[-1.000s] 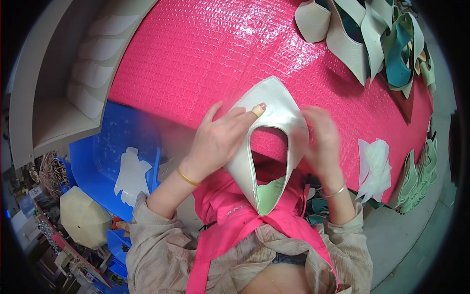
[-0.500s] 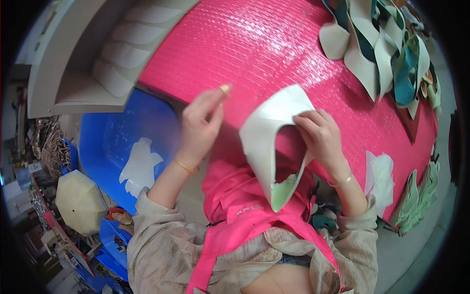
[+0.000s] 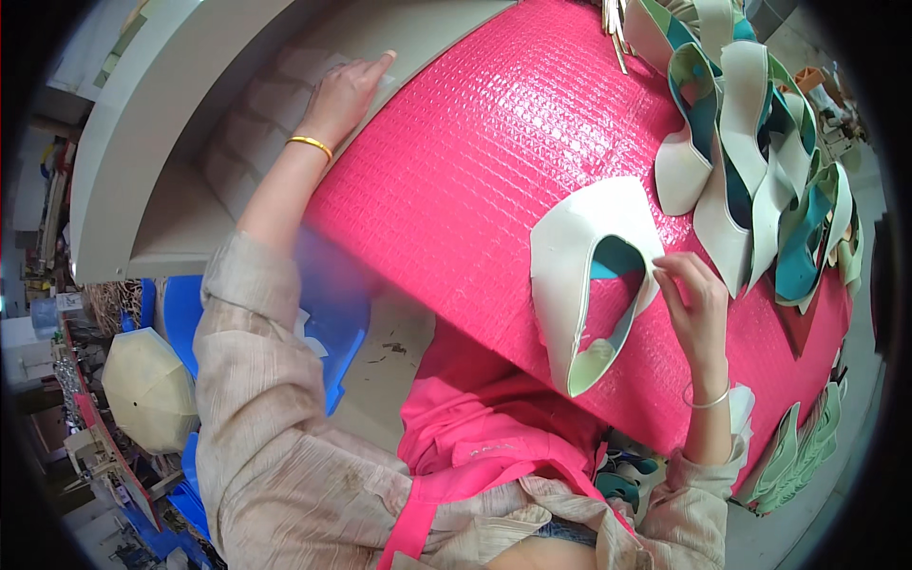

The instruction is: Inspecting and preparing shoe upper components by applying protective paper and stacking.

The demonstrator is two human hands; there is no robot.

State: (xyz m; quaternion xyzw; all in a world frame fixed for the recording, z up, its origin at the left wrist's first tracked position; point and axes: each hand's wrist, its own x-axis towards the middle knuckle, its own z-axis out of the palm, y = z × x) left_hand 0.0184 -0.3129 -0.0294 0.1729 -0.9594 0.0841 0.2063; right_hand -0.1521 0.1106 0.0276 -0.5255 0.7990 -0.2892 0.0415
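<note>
A white shoe upper point(image 3: 568, 247), with teal and pale green lining showing inside its opening, lies over the near right part of the pink-covered table point(image 3: 456, 180). My right hand point(image 3: 698, 299) pinches its right edge between thumb and fingers. My left hand point(image 3: 344, 100) reaches far left, over a grey open-fronted box point(image 3: 176, 214). Its fingers are drawn together beside a thin pale edge, and what they hold, if anything, is hidden. Inside the box, several thin pale cut pieces point(image 3: 233, 180) overlap in a row.
Several white and teal shoe uppers point(image 3: 746, 123) stand bunched at the far right of the table. Light green pieces point(image 3: 798, 456) hang off its right side. Below the box sits a blue bin point(image 3: 347, 328), partly behind my left arm. A cream umbrella point(image 3: 150, 389) stands farther left.
My left hand has moved up and left from near the table's edge to the grey box. My right hand has carried the shoe upper rightward and away from my body, over the table.
</note>
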